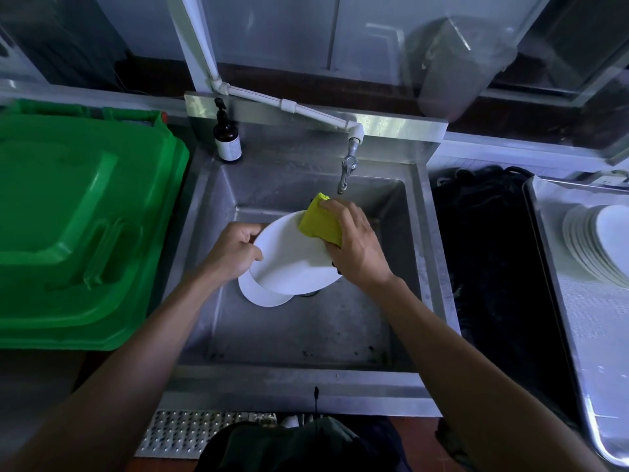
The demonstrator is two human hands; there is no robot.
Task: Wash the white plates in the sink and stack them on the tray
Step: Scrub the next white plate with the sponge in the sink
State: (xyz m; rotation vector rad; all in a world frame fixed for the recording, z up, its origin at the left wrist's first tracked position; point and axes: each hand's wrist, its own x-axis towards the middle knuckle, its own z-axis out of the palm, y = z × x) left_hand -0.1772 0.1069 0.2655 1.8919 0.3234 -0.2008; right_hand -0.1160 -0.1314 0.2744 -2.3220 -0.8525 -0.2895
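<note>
Gripping the left rim of a white plate [289, 257], the left hand [235, 250] curls its fingers over the edge, thumb on the near face, and holds the plate tilted above the sink [306, 328]. The left forearm reaches in from the sink's near left corner, wrist bent slightly inward. The right hand [357, 247] clasps a yellow sponge [320, 221], fingers wrapped over its top and thumb tucked beneath, pressing the sponge against the plate's far right rim, just below the tap [347, 172]. The right forearm comes in from the sink's near right side, with the back of the hand facing up. A second plate [262, 294] lies in the sink under the held one, its near edge showing. To the right of the sink, past a dark gap, a metal tray [578, 301] carries a stack of plates [592, 243]. A brown pump bottle [227, 137] stands on the sink's back left corner, and a green bin lid [78, 226] sits to the sink's left.
</note>
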